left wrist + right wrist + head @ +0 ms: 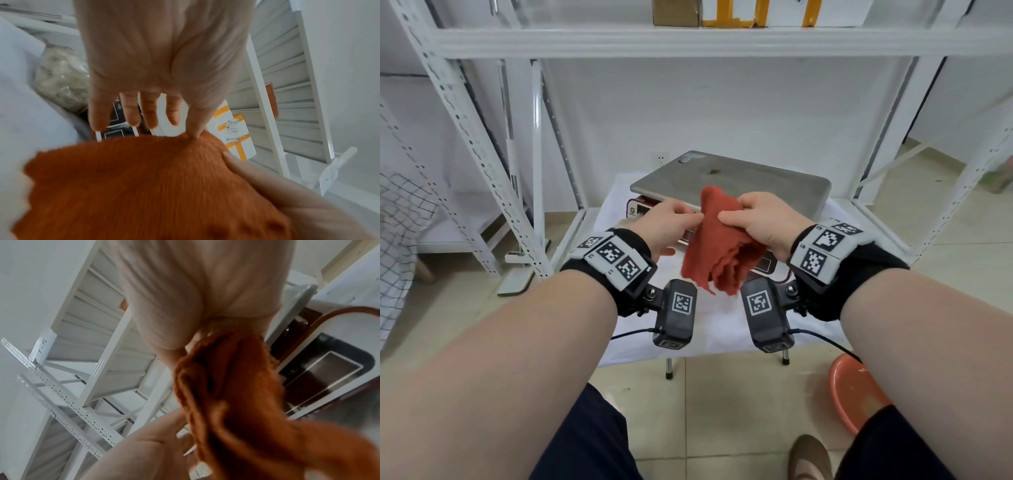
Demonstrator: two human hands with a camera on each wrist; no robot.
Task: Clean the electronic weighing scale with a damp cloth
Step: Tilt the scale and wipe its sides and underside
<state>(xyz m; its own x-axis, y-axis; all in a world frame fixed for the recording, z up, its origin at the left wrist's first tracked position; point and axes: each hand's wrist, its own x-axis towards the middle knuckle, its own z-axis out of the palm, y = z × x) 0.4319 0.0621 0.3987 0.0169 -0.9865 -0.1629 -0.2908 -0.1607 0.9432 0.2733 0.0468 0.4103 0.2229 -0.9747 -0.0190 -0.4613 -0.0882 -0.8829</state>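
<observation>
Overhead, a white metal shelving rack (688,41) is framing the scene, and beneath it a white-covered tabletop (722,329) is carrying the electronic weighing scale (736,180), its steel platter bearing a small dark spot. Just in front of the scale, the red cloth (717,246) is hanging in folds above the tabletop. The left hand (666,222) is pinching its edge, while the right hand (760,219) is gripping it bunched.

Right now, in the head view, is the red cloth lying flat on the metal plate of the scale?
No, both hands hold the red cloth up in the air in front of the scale, and it hangs bunched between them.
</observation>
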